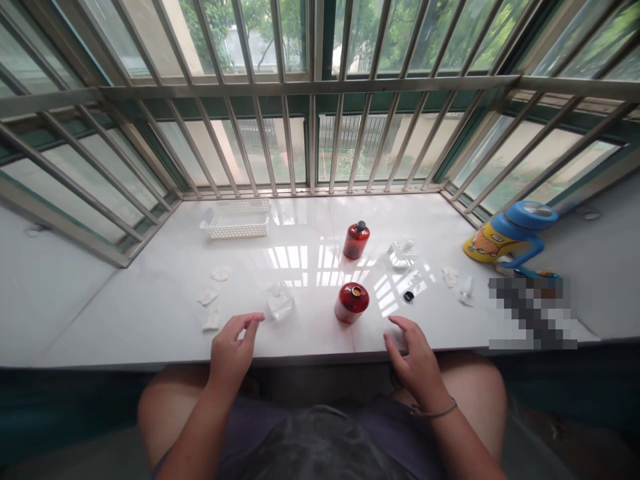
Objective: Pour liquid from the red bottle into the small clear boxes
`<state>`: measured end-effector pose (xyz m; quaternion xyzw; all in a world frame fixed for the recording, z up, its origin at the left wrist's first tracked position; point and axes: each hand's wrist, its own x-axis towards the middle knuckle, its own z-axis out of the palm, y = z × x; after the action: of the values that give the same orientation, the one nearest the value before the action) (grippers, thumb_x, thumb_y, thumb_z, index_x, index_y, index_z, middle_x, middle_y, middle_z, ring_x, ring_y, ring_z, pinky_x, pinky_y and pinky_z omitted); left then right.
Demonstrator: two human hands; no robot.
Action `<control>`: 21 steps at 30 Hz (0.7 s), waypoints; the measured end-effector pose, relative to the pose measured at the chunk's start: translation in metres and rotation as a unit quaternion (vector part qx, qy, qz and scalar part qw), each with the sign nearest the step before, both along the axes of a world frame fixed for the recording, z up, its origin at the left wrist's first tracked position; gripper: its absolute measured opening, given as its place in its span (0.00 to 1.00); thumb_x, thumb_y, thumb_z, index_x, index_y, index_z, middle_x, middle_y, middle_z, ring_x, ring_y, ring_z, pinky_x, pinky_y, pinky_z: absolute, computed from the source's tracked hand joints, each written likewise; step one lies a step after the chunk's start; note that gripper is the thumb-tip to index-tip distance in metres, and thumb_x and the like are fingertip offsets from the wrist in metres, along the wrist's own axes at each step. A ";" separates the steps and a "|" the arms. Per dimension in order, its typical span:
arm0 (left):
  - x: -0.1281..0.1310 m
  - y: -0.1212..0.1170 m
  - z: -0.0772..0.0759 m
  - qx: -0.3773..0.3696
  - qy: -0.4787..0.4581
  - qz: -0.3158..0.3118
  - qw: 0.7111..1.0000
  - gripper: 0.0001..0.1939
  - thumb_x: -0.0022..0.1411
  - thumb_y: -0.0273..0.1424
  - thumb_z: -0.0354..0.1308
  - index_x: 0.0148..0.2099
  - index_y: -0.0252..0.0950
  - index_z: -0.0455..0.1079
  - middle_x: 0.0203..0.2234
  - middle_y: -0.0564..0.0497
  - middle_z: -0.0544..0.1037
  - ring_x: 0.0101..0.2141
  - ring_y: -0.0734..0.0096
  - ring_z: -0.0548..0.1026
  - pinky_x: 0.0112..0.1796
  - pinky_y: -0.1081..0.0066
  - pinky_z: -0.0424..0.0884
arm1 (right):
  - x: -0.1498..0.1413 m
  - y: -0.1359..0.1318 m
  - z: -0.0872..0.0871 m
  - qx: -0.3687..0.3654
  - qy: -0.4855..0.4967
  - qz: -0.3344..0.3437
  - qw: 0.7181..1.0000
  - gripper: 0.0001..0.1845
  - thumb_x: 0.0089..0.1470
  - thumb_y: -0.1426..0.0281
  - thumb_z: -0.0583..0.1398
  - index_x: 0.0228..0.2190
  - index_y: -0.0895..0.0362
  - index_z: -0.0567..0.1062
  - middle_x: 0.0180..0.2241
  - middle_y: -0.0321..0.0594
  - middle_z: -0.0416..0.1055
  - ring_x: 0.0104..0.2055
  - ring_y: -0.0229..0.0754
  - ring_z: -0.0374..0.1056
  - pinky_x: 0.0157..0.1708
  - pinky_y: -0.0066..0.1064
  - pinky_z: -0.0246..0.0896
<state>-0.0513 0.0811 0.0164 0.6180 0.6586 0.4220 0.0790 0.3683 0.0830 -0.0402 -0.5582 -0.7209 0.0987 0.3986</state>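
My left hand hovers at the table's front edge, thumb and fingertips brought together. Anything pinched between them is too small to make out. Just beyond its fingertips stands a clear glass container. My right hand is open, thumb apart from the fingers, with nothing in it. Between the hands, nearer the right one, an uncapped red-brown bottle stands upright. A small black cap lies beyond my right fingers. Farther back are a second red bottle with a dark top and another clear glass container.
A white perforated basket sits at the back left. Crumpled white tissue pieces lie on the left, another piece on the right beside a small white tube. A blue-and-yellow handled flask stands right. Metal window bars border the back.
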 end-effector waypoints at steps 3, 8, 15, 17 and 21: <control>0.004 0.004 0.000 0.004 -0.009 -0.005 1.000 0.12 0.76 0.39 0.57 0.48 0.43 0.81 0.43 0.51 0.86 0.43 0.60 0.84 0.48 0.62 0.78 | 0.008 0.006 0.005 0.022 -0.016 -0.025 0.999 0.18 0.70 0.64 0.59 0.58 0.52 0.71 0.54 0.50 0.75 0.58 0.56 0.72 0.60 0.55 0.68; 0.022 0.007 0.005 0.039 -0.025 -0.042 0.998 0.05 0.73 0.36 0.63 0.46 0.42 0.79 0.43 0.50 0.84 0.41 0.63 0.82 0.47 0.62 0.78 | 0.030 0.031 0.005 0.043 -0.085 -0.102 0.990 0.17 0.70 0.62 0.58 0.56 0.55 0.73 0.52 0.51 0.77 0.56 0.56 0.72 0.60 0.52 0.66; 0.076 0.012 0.016 0.067 -0.074 -0.159 0.982 0.14 0.67 0.32 0.70 0.35 0.41 0.66 0.41 0.50 0.82 0.45 0.62 0.82 0.49 0.62 0.78 | 0.047 0.086 -0.003 -0.043 -0.174 -0.169 0.969 0.22 0.69 0.61 0.58 0.58 0.59 0.73 0.53 0.55 0.77 0.55 0.59 0.70 0.55 0.49 0.65; 0.092 0.017 0.019 0.064 -0.084 -0.186 0.977 0.14 0.65 0.34 0.72 0.40 0.41 0.67 0.45 0.48 0.82 0.48 0.60 0.82 0.50 0.59 0.79 | 0.046 0.096 -0.004 -0.052 -0.177 -0.165 0.969 0.17 0.68 0.63 0.57 0.52 0.57 0.77 0.48 0.53 0.79 0.50 0.57 0.71 0.51 0.47 0.66; 0.120 0.034 0.025 0.044 -0.077 -0.246 0.965 0.29 0.61 0.38 0.76 0.60 0.44 0.69 0.55 0.43 0.79 0.56 0.52 0.79 0.55 0.53 0.79 | 0.044 0.103 -0.005 -0.051 -0.176 -0.143 0.973 0.12 0.68 0.67 0.56 0.44 0.56 0.79 0.44 0.49 0.79 0.46 0.53 0.72 0.51 0.43 0.66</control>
<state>0.0685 0.1151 0.0413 0.7295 0.4590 0.4645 0.2033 0.4119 0.1855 -0.0457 -0.6838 -0.6863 -0.0223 0.2470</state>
